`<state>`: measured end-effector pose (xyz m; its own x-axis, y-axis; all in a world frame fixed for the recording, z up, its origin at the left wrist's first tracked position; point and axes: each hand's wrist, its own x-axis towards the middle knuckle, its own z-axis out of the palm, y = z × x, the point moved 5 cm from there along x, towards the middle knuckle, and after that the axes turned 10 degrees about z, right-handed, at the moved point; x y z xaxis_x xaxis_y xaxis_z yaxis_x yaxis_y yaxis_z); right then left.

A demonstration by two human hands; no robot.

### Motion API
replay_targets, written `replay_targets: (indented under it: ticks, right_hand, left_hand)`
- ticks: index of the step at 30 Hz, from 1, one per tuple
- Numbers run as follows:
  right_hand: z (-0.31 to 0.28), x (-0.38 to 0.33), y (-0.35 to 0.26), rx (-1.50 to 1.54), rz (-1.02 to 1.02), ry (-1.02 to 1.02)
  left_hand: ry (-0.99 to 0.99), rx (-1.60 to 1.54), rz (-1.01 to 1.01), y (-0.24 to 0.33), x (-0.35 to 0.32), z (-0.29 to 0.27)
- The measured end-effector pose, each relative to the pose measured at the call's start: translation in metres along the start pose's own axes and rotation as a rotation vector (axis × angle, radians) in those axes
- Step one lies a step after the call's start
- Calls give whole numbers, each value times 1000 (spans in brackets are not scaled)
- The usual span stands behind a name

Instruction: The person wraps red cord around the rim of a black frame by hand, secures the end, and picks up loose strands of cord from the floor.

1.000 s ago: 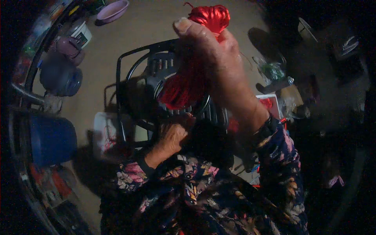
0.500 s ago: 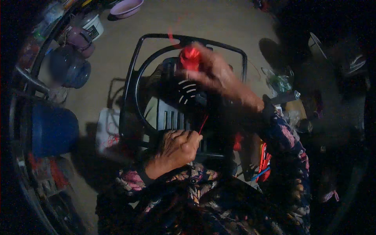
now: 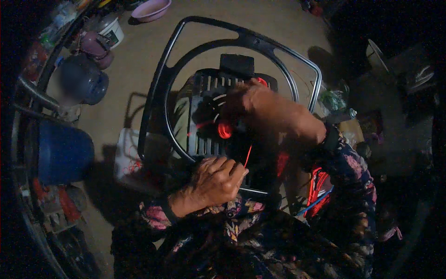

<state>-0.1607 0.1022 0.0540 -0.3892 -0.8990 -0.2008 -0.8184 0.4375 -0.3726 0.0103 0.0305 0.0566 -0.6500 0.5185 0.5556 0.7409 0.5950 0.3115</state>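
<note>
My left hand is closed near my body, fingers pinching a thin red strand that runs up, taut and straight. Above it, my right hand is blurred by motion, curled around a shiny red bundle. The hand covers much of this bundle, and a red bit also shows beyond the fingers. Both hands are over a black metal frame with a round ring and a slatted black panel inside it. Deep shadow hides what lies under my right hand.
A blue bucket and a pale tub with red strands stand at the left. Farther off are a large bottle, a white bucket and a pink basin. Red bundles and a spray can sit at the right.
My right hand has come down and toward the right with the red bundle. The black frame has shifted and tilted, its upper bar now farther up. My left hand has barely moved.
</note>
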Motion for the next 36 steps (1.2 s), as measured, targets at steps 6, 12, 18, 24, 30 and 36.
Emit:
replay_targets:
  ticks: [6, 12, 18, 24, 30, 36]
  right_hand:
    - [-1, -29, -46, 339, 66, -266]
    - [-30, -60, -44, 300, -16, 358]
    - [29, -94, -49, -96, -10, 202]
    - [64, -85, -56, -1545, -395, 328]
    - [45, -75, -69, -418, -122, 221]
    - [42, -84, -50, -58, 73, 123]
  left_hand:
    - [57, 51, -18, -20, 3, -5]
    - [39, 54, -87, -43, -7, 9]
    - [-4, 1, -68, -51, -13, 16]
    - [20, -126, -231, -60, -18, 22]
    - [26, -124, -282, -66, -24, 31]
    - [14, -194, -358, -68, -26, 32]
